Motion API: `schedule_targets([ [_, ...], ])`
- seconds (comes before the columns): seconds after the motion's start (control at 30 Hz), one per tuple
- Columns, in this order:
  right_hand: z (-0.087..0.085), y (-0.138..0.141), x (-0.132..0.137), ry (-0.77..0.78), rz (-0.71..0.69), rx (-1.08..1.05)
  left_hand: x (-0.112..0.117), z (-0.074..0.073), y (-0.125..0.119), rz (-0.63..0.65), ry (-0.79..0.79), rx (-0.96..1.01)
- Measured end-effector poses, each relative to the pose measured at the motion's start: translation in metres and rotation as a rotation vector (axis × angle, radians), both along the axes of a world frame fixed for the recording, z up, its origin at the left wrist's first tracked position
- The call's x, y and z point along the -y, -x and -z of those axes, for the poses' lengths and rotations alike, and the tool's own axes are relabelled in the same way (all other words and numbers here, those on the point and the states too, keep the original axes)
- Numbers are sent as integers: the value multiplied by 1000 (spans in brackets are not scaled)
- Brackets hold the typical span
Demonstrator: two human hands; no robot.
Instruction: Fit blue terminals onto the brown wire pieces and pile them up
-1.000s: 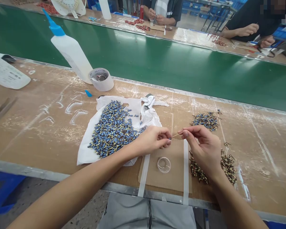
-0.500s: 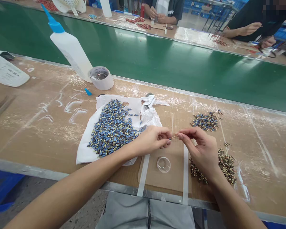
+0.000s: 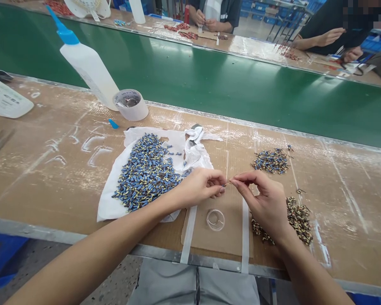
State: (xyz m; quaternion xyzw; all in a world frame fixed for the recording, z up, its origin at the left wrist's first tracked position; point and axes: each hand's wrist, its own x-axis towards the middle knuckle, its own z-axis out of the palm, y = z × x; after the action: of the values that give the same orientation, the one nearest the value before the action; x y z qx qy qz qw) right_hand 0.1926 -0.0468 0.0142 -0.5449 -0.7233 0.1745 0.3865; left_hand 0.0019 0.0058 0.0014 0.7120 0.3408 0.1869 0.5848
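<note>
My left hand is closed in a pinch, with a tiny bluish piece just showing at its fingertips. Facing it, my right hand pinches a thin, light-coloured stick whose tip meets the left fingertips. Both hands hover over a cardboard pad, above a small clear plastic cup. Beside my left forearm, a heap of small blue, yellow and dark pieces lies on a white plastic sheet. Right of my right hand are a pile of blue-and-dark pieces and a pile of yellowish-and-dark pieces, partly hidden by that hand.
A white bottle with a blue nozzle leans by a tape roll; a blue cap lies nearby. Another white bottle is at far left. Beyond the green belt, two people work at the opposite bench.
The view has shifted slightly, so the scene sits a little further left. Both hands keep their pinch, and the right fingertips are slightly closer to the left ones.
</note>
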Motion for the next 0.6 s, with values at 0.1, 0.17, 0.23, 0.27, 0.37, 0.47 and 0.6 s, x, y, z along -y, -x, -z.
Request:
schedule_targets([
  [0.1,0,2,0,4,-28,-10,0,1,0,-4,-2,-17],
  [0.17,1,3,0,20,-45,-36,0,2,0,0,-9,-18],
  [0.23,1,2,0,36,-43,-61,-1,3,0,1,-6,-15],
  [0.27,1,0,0,45,-35,-81,0,3,0,1,-3,-12],
  [0.37,-6,-13,0,135,-42,-212,0,4,0,-4,-2,-1],
  [0.47,-18,-26,2,304,-217,-370,0,5,1,-3,2,9],
  [0.6,-26,-17,7,422,-546,-286,-1,3,2,10,9,23],
])
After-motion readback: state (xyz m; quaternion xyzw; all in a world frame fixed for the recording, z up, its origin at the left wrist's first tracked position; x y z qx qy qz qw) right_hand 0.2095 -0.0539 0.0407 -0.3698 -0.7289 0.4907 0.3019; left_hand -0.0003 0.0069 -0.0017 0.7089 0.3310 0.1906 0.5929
